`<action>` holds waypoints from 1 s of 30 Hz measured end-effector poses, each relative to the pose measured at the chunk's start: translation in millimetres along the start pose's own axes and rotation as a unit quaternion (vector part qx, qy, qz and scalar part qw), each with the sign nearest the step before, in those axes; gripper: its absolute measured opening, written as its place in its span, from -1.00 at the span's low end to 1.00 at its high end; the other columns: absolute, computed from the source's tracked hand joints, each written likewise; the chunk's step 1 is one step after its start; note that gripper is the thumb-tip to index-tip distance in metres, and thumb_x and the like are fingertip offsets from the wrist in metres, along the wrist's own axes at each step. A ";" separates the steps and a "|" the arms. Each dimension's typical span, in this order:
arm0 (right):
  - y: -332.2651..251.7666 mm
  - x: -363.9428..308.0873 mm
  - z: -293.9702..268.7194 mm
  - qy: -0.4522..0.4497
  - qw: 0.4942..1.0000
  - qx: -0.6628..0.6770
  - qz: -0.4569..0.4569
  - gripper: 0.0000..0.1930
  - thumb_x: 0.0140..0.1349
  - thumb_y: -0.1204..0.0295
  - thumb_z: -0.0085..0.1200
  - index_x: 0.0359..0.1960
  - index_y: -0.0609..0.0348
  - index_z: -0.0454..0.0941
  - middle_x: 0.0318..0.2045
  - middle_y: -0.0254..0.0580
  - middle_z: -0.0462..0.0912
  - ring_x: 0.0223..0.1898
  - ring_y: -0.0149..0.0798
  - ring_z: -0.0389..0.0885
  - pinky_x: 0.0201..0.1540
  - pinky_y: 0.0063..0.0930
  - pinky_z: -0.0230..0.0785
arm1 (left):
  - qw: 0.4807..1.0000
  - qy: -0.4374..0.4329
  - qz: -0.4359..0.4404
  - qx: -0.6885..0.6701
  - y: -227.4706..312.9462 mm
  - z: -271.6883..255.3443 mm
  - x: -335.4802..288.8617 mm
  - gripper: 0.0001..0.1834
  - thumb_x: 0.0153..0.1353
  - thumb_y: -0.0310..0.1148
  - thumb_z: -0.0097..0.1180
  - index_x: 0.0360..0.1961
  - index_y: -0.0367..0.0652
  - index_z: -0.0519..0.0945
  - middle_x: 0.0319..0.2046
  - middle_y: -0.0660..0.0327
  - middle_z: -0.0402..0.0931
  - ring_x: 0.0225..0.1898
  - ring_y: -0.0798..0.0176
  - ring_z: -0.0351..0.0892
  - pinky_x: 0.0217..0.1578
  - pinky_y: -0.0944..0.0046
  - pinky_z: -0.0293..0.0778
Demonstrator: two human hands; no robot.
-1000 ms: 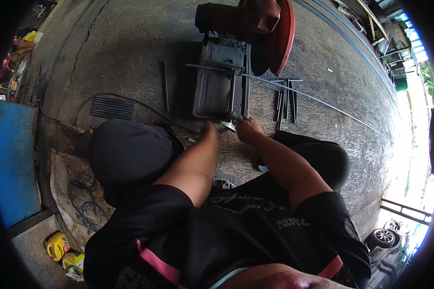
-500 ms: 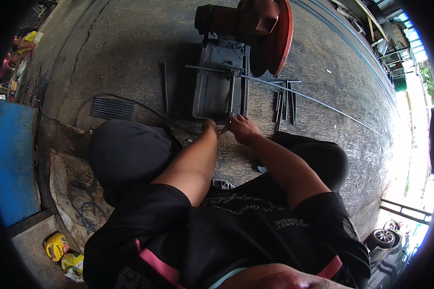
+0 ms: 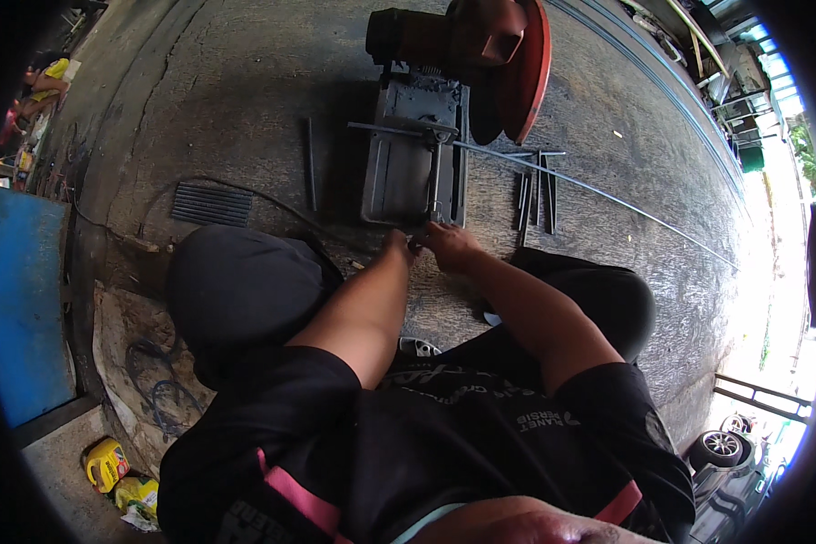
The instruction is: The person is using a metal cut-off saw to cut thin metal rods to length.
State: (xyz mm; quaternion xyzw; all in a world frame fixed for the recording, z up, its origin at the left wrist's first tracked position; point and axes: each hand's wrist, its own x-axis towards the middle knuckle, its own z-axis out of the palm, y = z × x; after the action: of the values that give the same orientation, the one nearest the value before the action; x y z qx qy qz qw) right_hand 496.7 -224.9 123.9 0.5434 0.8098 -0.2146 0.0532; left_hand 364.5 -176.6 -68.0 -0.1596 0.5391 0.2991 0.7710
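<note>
My left hand and my right hand meet just off the near edge of a cut-off saw's base. Both look closed, the right with curled fingers; what lies between them is too small and hidden to make out. The vise screw of the saw ends right beyond my right fingers. A long thin metal rod lies across the base in the vise and runs out far to the right. Above it stands the raised saw head with its red blade guard.
Left of the saw lie a row of short cut rods, a single bar and a power cord. Several metal pieces lie to the right. A blue panel and yellow container are far left; people sit at upper left.
My right hand has shifted slightly left and toward me, off the end of the vise screw, closer to my left hand. The saw and rod have stayed put.
</note>
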 end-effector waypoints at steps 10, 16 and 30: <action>3.6 -1.3 -0.8 -0.038 0.999 0.001 -0.026 -0.58 -0.02 0.53 -0.02 -0.10 -0.24 0.54 -0.05 -0.20 0.43 0.04 -0.09 0.44 0.05 -0.27 0.32 | 0.991 0.029 -0.009 0.133 -1.8 27.1 -6.6 -0.74 0.13 -0.17 -0.13 -0.28 -0.09 0.46 -0.38 0.23 0.46 -0.43 0.15 0.47 -0.33 0.05 0.47; 10.0 -6.8 3.7 -0.064 0.996 -0.019 0.067 -0.65 0.01 0.42 -0.03 -0.11 -0.12 0.55 -0.05 -0.17 0.45 0.05 -0.09 0.43 0.05 -0.23 0.31 | 0.991 0.013 -0.056 0.119 -5.4 21.0 -25.5 -0.64 0.20 -0.09 -0.17 -0.16 -0.15 0.42 -0.37 0.09 0.43 -0.24 0.07 0.46 -0.19 -0.12 0.36; 13.0 -4.1 22.9 -0.006 0.989 -0.019 0.149 -0.62 0.04 0.47 -0.08 -0.03 0.01 0.46 -0.09 -0.15 0.46 -0.10 -0.08 0.48 -0.01 -0.26 0.32 | 0.975 0.084 -0.059 0.196 0.9 24.2 -27.6 -0.54 0.18 0.08 -0.16 -0.10 -0.03 0.45 -0.18 0.13 0.47 -0.24 0.05 0.51 -0.20 -0.18 0.41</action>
State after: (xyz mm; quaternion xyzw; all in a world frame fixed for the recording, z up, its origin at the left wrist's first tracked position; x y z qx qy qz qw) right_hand 506.7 -233.6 100.9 0.6553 0.7237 -0.1920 0.0996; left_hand 375.2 -170.1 -33.4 -0.0617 0.6396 0.1268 0.7557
